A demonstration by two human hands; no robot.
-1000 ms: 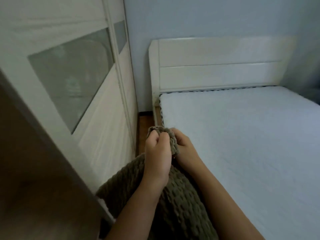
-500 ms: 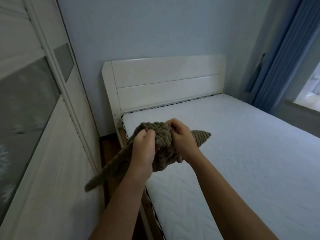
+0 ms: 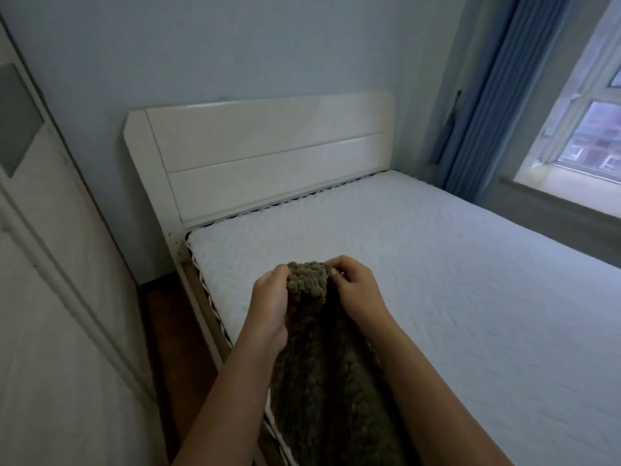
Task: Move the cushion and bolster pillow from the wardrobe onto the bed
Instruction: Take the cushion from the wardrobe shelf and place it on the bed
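Bedroom interior. Pale blue-grey wall (image 3: 235,45) behind a cream panelled headboard (image 3: 268,153). A bare white quilted mattress (image 3: 437,264) fills the centre and right, its corded edge showing along the near side. At left, a white wardrobe door (image 3: 50,297) with a grey inset panel (image 3: 16,119). A strip of dark wood floor (image 3: 161,314) runs between wardrobe and bed frame. At right, blue pleated curtains (image 3: 497,95) hang beside a white-framed window (image 3: 588,139) admitting daylight; the room is otherwise dim.

Left hand (image 3: 268,306) and right hand (image 3: 358,292) both grip the top edge of the knitted cushion (image 3: 322,364), which hangs over the bed (image 3: 453,297) edge.
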